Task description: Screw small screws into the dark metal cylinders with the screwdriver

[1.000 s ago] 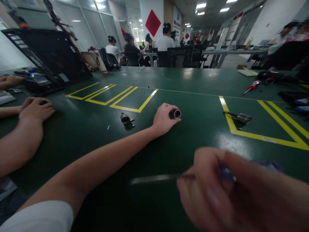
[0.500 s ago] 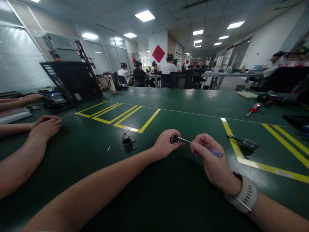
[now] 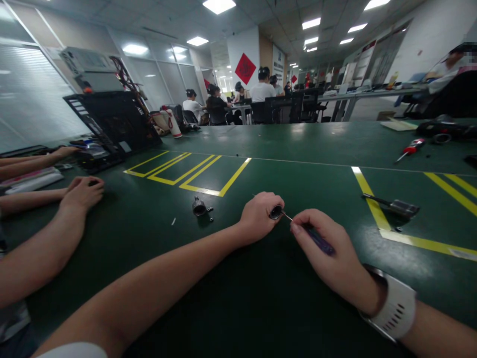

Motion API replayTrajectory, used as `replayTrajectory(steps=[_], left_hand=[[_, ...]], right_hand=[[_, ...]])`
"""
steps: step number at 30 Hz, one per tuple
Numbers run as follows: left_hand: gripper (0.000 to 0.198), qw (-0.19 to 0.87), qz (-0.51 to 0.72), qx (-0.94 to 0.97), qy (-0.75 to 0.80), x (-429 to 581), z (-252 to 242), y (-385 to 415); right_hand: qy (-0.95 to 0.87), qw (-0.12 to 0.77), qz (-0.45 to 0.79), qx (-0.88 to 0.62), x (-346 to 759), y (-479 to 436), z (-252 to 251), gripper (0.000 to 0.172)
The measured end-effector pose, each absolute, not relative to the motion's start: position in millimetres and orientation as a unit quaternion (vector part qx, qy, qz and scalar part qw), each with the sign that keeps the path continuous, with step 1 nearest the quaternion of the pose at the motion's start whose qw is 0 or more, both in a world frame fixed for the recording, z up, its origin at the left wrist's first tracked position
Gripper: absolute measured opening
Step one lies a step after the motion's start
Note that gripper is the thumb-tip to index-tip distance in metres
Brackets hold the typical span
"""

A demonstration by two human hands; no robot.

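My left hand (image 3: 259, 214) is wrapped round a dark, hollow cylindrical metal part (image 3: 276, 212), its open ring end turned toward my right hand. In my right hand (image 3: 324, 243), fingers closed, is a small screwdriver (image 3: 318, 241) with a purple see-through handle. Its thin shaft runs into or against the part's open end; the tip is hidden. To the left of my left hand lies a similar dark metal cup-shaped part (image 3: 199, 206), with small metal pieces (image 3: 210, 214) beside it. A dark cylinder with a thin rod (image 3: 398, 206) rests on the table to the right.
The green table (image 3: 208, 293) carries yellow tape outlines (image 3: 201, 190). A red-handled screwdriver (image 3: 412, 148) and a dark tool (image 3: 443, 130) lie far right. Another person's hands (image 3: 84, 193) rest at the left, near a black frame (image 3: 112, 122). A white cup (image 3: 173, 124) stands behind.
Less of the screwdriver's shaft shows between my right hand and the metal part; the two hands are closer together. The part's open end has turned slightly. My view has tilted down a little.
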State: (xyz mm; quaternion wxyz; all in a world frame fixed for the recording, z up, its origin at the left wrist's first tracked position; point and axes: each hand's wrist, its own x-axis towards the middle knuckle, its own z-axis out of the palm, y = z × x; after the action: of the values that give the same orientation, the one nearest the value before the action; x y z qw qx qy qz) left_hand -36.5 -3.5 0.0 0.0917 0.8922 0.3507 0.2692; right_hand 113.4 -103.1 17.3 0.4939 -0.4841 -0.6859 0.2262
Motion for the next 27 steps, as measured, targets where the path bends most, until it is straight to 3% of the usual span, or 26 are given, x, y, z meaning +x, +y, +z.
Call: replayTrajectory(steps=[5,12,16,19,24,27], left_hand=[[0.007,0.096,0.270,0.895,0.341,-38,2,-6],[0.010,0.232,0.350,0.852,0.313,-37,-1,-2],[0.011,0.249,0.357,0.835,0.337,-36,-2,-1],[0.010,0.202,0.344,0.838,0.373,-36,-1,-2],[0.008,0.103,0.313,0.853,0.406,-36,0,-6],[0.008,0.102,0.318,0.855,0.398,-37,0,-6]], right_hand=[[-0.575,0.537,0.387,-0.482,118,-99,14,0.013],[-0.471,0.572,0.519,-0.426,121,-90,12,0.013],[-0.482,0.576,0.507,-0.423,120,-91,9,0.013],[-0.505,0.575,0.471,-0.439,119,-94,8,0.011],[-0.601,0.496,0.382,-0.496,115,-101,14,0.014],[-0.593,0.506,0.402,-0.481,117,-101,13,0.015]])
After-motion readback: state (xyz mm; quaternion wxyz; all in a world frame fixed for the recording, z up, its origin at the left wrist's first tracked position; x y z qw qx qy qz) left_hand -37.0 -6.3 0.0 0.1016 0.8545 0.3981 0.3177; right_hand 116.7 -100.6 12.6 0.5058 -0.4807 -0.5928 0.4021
